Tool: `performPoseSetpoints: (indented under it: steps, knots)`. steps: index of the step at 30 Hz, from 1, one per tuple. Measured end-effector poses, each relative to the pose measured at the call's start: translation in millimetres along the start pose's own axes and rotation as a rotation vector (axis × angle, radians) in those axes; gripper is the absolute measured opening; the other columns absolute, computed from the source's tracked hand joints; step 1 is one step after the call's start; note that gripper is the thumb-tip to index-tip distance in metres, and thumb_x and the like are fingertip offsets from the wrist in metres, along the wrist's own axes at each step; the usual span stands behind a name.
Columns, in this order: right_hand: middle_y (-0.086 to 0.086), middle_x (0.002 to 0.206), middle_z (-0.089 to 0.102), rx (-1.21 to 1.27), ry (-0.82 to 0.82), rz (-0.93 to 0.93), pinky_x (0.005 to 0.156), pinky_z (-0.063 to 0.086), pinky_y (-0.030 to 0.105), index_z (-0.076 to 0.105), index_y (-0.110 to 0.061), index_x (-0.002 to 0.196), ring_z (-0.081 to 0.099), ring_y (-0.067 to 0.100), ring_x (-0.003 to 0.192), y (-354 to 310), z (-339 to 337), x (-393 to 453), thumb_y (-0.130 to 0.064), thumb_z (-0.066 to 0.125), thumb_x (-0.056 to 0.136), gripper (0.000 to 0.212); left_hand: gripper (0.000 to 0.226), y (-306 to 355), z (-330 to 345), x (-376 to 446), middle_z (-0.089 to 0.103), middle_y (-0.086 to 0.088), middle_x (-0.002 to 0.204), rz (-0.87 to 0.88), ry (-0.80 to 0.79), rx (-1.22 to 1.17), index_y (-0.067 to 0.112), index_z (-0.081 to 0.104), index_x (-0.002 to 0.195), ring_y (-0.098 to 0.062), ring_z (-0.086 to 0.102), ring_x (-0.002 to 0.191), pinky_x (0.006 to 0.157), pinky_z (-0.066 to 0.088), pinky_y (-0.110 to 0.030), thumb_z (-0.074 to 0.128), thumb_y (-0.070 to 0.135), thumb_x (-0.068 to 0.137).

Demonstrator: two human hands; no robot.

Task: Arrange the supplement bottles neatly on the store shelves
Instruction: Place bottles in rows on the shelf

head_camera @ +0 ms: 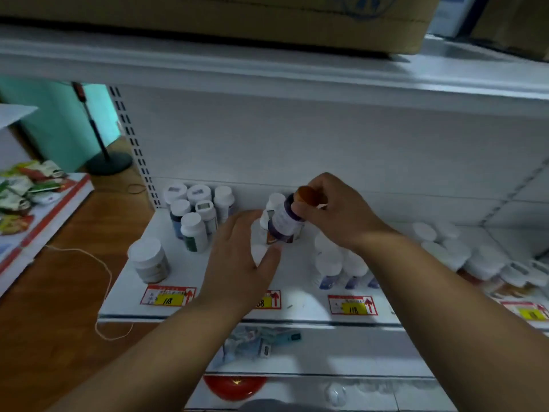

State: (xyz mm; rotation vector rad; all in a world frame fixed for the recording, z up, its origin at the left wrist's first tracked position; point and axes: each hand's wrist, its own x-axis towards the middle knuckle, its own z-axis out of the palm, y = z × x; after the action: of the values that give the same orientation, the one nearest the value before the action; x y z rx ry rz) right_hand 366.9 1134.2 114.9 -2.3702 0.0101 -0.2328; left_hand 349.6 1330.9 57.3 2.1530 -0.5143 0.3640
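Leftward, left hand (pixel 237 257) lies flat with fingers straight beside white-capped bottles (pixel 193 215), right hand (pixel 335 212) fingers pinching tilted orange-capped bottle (pixel 286 217) above the shelf (pixel 297 304); likely risk: loose grip drops it onto neighbours.

left price tag (pixel 168 296), lower left of centre on the shelf edge (pixel 297 307): "118" on yellow, red arrow | middle price tag (pixel 269 300), partly behind an arm: "08" visible | right price tag (pixel 353 305): "118" on yellow, red arrow | far-right price tag (pixel 530 312): unreadable | bottle labels: too blurred to read
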Motion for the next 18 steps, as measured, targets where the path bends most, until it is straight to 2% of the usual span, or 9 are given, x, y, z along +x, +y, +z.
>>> performPoseSetpoints:
  steps: [3, 4, 6, 8, 10, 12, 14, 15, 18]
  knots:
    - [0.002, 0.093, 0.065, 0.363, 0.18, 0.117, 0.073, 0.053, 0.037, 0.057, -0.023, 0.093, 0.062, 0.014, 0.084, -19.7, -8.6, -30.2, -0.037, 0.068, 0.085, 0.02, 0.056, 19.4, -4.2, -4.8, 0.033, 0.023, 0.123, -0.056, -0.091, -0.152, 0.038, 0.033, 0.136, 0.012, 0.027, 0.112, 0.089, 0.015, 0.006, 0.057, 0.043, 0.086]
    - [0.005, 0.093, 0.067, 0.44, 0.237, 0.142, 0.077, 0.054, 0.04, 0.059, -0.021, 0.093, 0.063, 0.016, 0.084, -24.2, -10.4, -42.1, -0.036, 0.068, 0.085, 0.019, 0.063, 26.0, -2.9, -7.4, 0.034, 0.022, 0.128, -0.088, -0.151, -0.211, 0.036, 0.032, 0.141, 0.01, 0.029, 0.115, 0.092, 0.02, 0.002, 0.054, 0.049, 0.083]
    - [0.004, 0.087, 0.069, 0.5, 0.31, 0.181, 0.072, 0.054, 0.035, 0.061, -0.016, 0.095, 0.064, 0.013, 0.078, -31.1, -15.0, -68.9, -0.033, 0.066, 0.089, 0.019, 0.071, 41.0, 2.9, -15.2, 0.039, 0.019, 0.135, -0.076, -0.278, -0.316, 0.036, 0.031, 0.142, 0.005, 0.038, 0.121, 0.098, 0.03, -0.014, 0.051, 0.059, 0.078]
    - [0.003, 0.08, 0.064, 0.524, 0.371, 0.218, 0.066, 0.05, 0.031, 0.061, -0.01, 0.094, 0.06, 0.01, 0.071, -33.9, -21.6, -97.4, -0.034, 0.068, 0.087, 0.026, 0.059, 61.0, 10.1, -27.3, 0.048, 0.022, 0.128, 0.026, -0.411, -0.421, 0.04, 0.039, 0.133, 0.012, 0.046, 0.112, 0.091, 0.033, -0.008, 0.051, 0.06, 0.079]
    - [0.006, 0.075, 0.057, 0.546, 0.401, 0.257, 0.066, 0.047, 0.033, 0.059, -0.001, 0.092, 0.055, 0.014, 0.068, -32.7, -34.8, -124.2, -0.04, 0.072, 0.081, 0.043, 0.04, 83.5, 18.8, -38.8, 0.054, 0.024, 0.113, 0.083, -0.544, -0.508, 0.044, 0.042, 0.119, 0.019, 0.05, 0.099, 0.078, 0.035, 0.0, 0.059, 0.049, 0.083]
    - [0.009, 0.075, 0.056, 0.569, 0.408, 0.31, 0.066, 0.049, 0.035, 0.059, 0.003, 0.093, 0.057, 0.019, 0.068, -29.5, -52.6, -150.6, -0.043, 0.072, 0.075, 0.051, 0.05, 102.4, 31.6, -50.9, 0.059, 0.017, 0.114, 0.106, -0.646, -0.595, 0.04, 0.045, 0.122, 0.01, 0.056, 0.101, 0.081, 0.042, -0.009, 0.06, 0.057, 0.078]
    - [0.01, 0.08, 0.061, 0.623, 0.437, 0.351, 0.074, 0.055, 0.045, 0.063, -0.003, 0.095, 0.063, 0.024, 0.074, -22.7, -71.7, -177.4, -0.041, 0.074, 0.076, 0.044, 0.066, 119.2, 48.5, -63.5, 0.059, 0.016, 0.121, 0.122, -0.69, -0.625, 0.038, 0.043, 0.128, 0.001, 0.058, 0.106, 0.088, 0.047, -0.021, 0.057, 0.067, 0.07]
    - [0.01, 0.08, 0.062, 0.662, 0.464, 0.364, 0.076, 0.055, 0.046, 0.062, -0.004, 0.094, 0.063, 0.025, 0.075, -18.4, -81.7, -191.7, -0.038, 0.075, 0.078, 0.039, 0.068, 127.9, 57.7, -69.5, 0.058, 0.018, 0.121, 0.129, -0.716, -0.647, 0.041, 0.042, 0.129, 0.002, 0.057, 0.107, 0.089, 0.047, -0.021, 0.059, 0.068, 0.068]
    - [0.007, 0.076, 0.062, 0.78, 0.604, 0.381, 0.069, 0.054, 0.037, 0.054, -0.007, 0.097, 0.062, 0.021, 0.07, -0.8, -112.6, -233.6, -0.025, 0.071, 0.086, 0.027, 0.07, 160.9, 88.1, -85.6, 0.058, 0.02, 0.12, 0.169, -0.771, -0.67, 0.041, 0.041, 0.128, 0.003, 0.057, 0.105, 0.09, 0.046, -0.017, 0.062, 0.069, 0.067]
